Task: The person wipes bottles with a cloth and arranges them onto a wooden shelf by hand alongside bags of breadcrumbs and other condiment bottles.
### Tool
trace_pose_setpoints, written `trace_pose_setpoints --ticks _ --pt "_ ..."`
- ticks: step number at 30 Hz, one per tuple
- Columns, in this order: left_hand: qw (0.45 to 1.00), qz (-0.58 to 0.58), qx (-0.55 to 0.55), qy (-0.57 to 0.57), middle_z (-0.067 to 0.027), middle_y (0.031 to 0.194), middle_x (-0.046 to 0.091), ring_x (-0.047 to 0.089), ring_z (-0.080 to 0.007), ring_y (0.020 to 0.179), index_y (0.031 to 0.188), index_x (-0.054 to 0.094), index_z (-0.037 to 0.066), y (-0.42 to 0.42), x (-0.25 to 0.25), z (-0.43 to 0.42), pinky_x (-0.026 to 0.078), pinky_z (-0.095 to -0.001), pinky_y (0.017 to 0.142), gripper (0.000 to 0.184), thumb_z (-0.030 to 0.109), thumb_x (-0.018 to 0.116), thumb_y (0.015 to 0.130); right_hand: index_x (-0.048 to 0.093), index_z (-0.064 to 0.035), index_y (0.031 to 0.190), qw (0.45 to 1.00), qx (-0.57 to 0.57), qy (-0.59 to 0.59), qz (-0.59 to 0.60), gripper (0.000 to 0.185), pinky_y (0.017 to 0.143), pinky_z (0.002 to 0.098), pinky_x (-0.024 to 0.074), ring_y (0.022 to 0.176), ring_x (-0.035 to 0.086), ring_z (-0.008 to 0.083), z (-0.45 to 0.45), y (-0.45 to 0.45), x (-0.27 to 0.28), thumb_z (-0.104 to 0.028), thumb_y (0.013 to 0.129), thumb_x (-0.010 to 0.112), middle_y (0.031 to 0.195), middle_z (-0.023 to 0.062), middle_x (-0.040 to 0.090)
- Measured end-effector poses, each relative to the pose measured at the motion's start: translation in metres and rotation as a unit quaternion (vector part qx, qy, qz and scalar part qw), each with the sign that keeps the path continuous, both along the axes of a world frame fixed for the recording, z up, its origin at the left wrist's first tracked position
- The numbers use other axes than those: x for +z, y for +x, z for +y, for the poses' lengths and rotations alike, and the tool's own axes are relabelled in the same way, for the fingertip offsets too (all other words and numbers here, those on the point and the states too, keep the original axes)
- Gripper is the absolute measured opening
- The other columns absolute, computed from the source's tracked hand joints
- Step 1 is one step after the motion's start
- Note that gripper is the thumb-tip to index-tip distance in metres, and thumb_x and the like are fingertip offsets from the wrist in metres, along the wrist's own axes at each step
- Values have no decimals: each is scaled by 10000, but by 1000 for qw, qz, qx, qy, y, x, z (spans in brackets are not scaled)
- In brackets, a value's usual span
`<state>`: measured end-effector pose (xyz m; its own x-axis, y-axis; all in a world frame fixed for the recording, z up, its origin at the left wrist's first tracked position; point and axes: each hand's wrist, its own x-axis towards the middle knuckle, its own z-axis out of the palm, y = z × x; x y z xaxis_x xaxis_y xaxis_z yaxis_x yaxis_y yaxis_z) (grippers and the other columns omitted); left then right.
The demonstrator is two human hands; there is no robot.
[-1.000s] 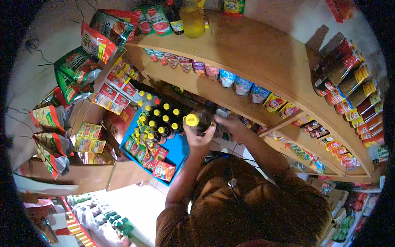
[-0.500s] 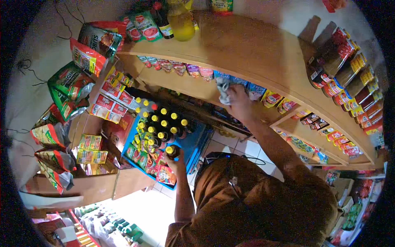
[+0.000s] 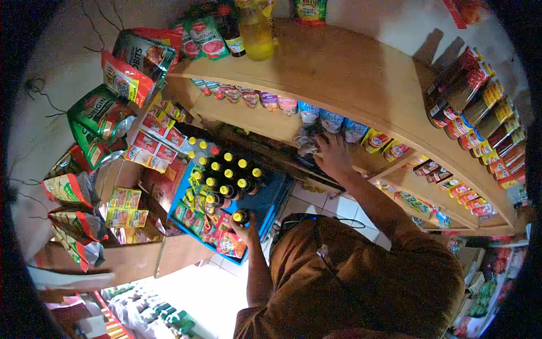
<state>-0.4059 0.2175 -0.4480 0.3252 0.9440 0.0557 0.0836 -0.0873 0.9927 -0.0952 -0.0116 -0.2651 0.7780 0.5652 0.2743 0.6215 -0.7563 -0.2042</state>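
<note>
Yellow-capped and dark, a bottle (image 3: 240, 216) sits in the left hand (image 3: 244, 229), clamped by its fingers over the blue tray (image 3: 272, 195). Should that grip loosen — a slick surface would do it — the bottle could drop onto the packets (image 3: 230, 244) just below. The right hand (image 3: 334, 152) is at the shelf, touching a crumpled grey cloth (image 3: 307, 141); whether it grips or merely presses, I cannot tell. A snagging cloth might topple the blue pouches (image 3: 332, 120) beside it. The held bottle looks nearly black below its cap, label unreadable — much like the bottles (image 3: 227, 174) grouped farther back in the tray.
</note>
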Motion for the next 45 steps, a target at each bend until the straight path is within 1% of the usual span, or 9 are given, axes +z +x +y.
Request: trace_pose_setpoints --ticks 11,23,25,30,31,32,33,35,45 --pt "996 63 7 56 -190 1342 527 510 -293 1229 1317 502 16 0 -45 23 369 -404 1110 766 202 921 704 515 -156 1447 998 57 -34 -15 698 1051 593 390 1263 457 436 -4 16 -21 -379 829 750 1357 169 505" --pt "997 76 -6 -6 -81 1105 673 628 -173 980 1188 614 6 -12 22 -12 508 -328 908 608 246 932 730 468 -112 1478 969 183 164 3 733 1067 549 404 1255 500 402 -12 -10 -6 -340 847 764 1381 205 524" --pt "984 175 -12 -33 -97 1101 684 638 -176 981 1166 625 -8 -5 105 -36 505 -327 909 587 245 930 733 462 -99 1486 949 240 196 56 738 1073 531 409 1244 524 397 -15 -12 -4 -351 858 757 1359 223 543" --pt "993 90 -70 -10 -94 918 747 694 -160 835 1005 710 -43 0 133 -47 549 -315 783 431 240 913 751 484 -72 1478 896 361 109 236 782 1073 471 420 1221 549 389 -8 -38 83 -390 830 784 1310 216 572" --pt "980 150 -100 88 -76 847 754 703 -148 767 934 738 -48 7 159 -49 554 -303 704 363 221 902 752 482 -52 1477 877 412 131 209 860 1015 465 478 1195 576 393 -2 -39 77 -397 777 843 1282 208 586" --pt "980 56 -188 11 -57 818 752 703 -149 734 895 750 -39 30 227 -67 552 -295 702 276 173 875 770 486 -40 1470 864 432 145 213 876 1023 462 472 1205 570 391 1 -43 81 -415 767 848 1289 212 581" --pt "961 161 -210 79 -57 879 760 704 -140 777 928 751 -29 37 257 -75 555 -288 747 224 119 847 788 490 -28 1463 848 455 159 219 893 1030 459 466 1214 564 389 5 -50 88 -434 757 854 1297 216 576" --pt "962 -64 -262 34 -85 998 752 698 -145 891 1112 693 -49 65 277 -90 545 -293 834 496 173 909 725 472 15 1456 822 494 169 229 966 1064 447 440 1250 542 392 13 -57 87 -442 713 886 1321 230 559" --pt "927 40 -261 265 -144 1002 627 641 -346 931 1084 646 9 103 287 -92 524 -416 813 729 434 961 584 450 -2 1439 822 421 218 315 933 1088 410 426 1278 561 324 18 -56 83 -324 689 903 1369 197 567"
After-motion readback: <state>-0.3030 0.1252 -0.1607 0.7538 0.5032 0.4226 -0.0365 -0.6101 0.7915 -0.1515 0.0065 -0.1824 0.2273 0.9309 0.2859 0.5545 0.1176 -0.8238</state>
